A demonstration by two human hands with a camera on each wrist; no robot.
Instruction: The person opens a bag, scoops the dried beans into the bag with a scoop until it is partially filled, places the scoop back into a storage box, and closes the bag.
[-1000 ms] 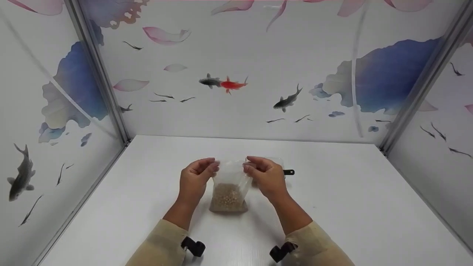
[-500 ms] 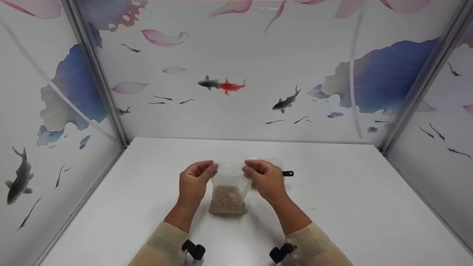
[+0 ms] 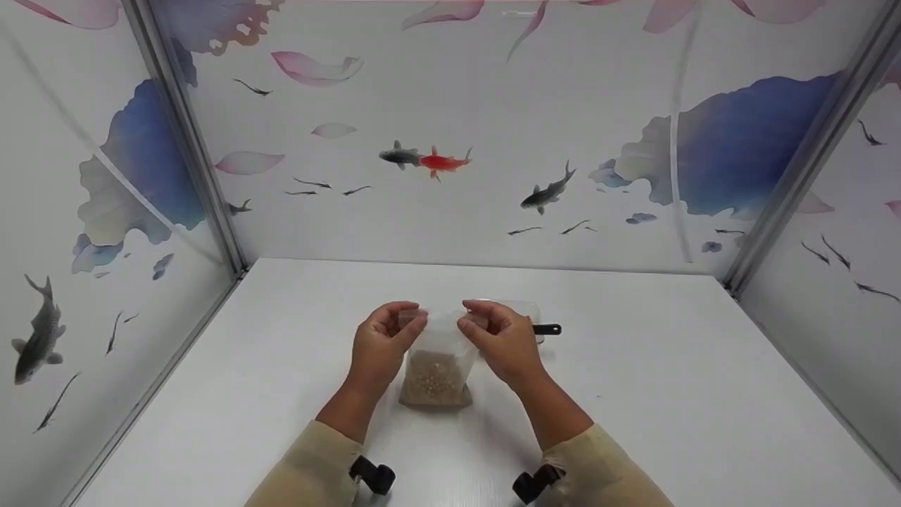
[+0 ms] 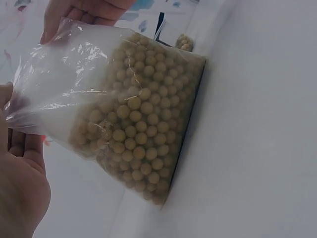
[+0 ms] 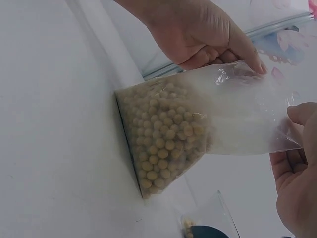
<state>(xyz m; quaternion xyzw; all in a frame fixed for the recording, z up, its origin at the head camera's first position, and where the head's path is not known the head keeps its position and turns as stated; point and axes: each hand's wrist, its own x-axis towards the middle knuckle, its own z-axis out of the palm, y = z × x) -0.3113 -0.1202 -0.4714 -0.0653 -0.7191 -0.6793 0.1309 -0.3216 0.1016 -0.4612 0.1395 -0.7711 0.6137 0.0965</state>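
A clear plastic bag (image 3: 434, 380) stands upright on the white table, its lower half filled with round, pale tan beans (image 4: 143, 119). My left hand (image 3: 382, 345) pinches the bag's upper left edge between thumb and fingers. On the other side, my right hand (image 3: 508, 345) pinches the upper right edge. Both wrist views show the upper part of the bag stretched between the hands, with no beans in it. The bag's bottom rests on the table.
Behind my right hand is a clear container (image 3: 526, 307), partly hidden, with a black handle (image 3: 549, 329) jutting out to the right. In the right wrist view a few beans (image 5: 188, 227) lie inside it. Printed panels enclose the white table (image 3: 669, 366).
My left hand has shifted slightly right and my right hand slightly left, so the bag's top edges are nearer each other. The bag's base has stayed in place.
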